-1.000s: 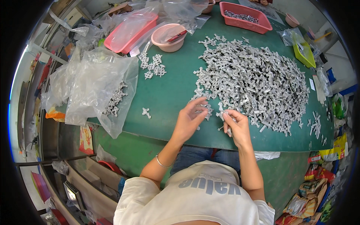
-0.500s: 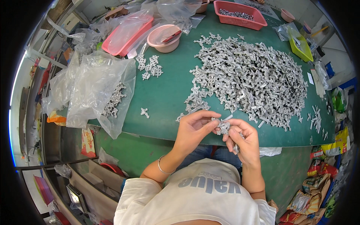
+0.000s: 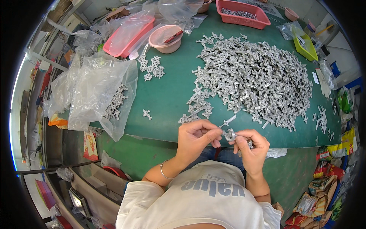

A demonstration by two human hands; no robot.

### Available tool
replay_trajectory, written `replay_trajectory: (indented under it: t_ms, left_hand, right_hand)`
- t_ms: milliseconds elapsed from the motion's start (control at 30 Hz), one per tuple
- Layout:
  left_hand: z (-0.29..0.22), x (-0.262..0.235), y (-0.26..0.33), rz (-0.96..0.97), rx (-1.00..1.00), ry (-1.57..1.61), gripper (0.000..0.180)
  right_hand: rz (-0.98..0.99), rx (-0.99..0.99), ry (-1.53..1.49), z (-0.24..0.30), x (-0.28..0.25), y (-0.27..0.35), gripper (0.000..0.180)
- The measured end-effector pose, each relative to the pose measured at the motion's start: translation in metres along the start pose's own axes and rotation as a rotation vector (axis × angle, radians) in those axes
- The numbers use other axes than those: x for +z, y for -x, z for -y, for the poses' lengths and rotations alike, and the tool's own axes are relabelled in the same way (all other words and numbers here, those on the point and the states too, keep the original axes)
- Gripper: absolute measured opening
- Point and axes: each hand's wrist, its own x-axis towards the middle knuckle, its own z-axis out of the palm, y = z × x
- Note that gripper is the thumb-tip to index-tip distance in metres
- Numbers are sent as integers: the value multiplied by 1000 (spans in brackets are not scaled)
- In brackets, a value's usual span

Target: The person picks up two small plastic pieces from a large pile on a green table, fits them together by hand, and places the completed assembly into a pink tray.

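Observation:
Between my two hands, just over the table's near edge, is a small grey metal casting [image 3: 229,134] with curved arms. My left hand [image 3: 199,138] pinches its left end between thumb and fingertips. The thumb and forefinger of my right hand [image 3: 249,147] grip its right side. More grey metal shows within the curled fingers of my right hand, partly hidden. A slim metal bar piece [image 3: 228,120] lies on the table just beyond my fingertips. Farther off spreads a large heap of similar castings [image 3: 255,80], with a smaller cluster [image 3: 198,108] trailing toward my left hand.
The green table [image 3: 171,91] also bears a single casting [image 3: 146,114], a clear plastic bag [image 3: 97,87] over more castings, and a pink bowl [image 3: 166,40]. Pink trays [image 3: 244,15] and a yellow-green basket [image 3: 305,45] stand farther back. Loose bars [image 3: 321,119] lie at right.
Both hands have come slightly nearer to me and a little apart. The held casting has turned and shows more plainly between my fingertips.

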Motion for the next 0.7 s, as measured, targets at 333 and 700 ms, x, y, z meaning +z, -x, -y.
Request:
replay_trajectory:
  t_ms: [333,700]
  left_hand:
    - [-9,5,5,16,-131,43,11]
    - [17,-19,-15,-165,-170,128,20]
  right_hand:
    - [52,149,-243,-1,-5,2,13]
    - [76,269,-342,-24,-3,-11,12]
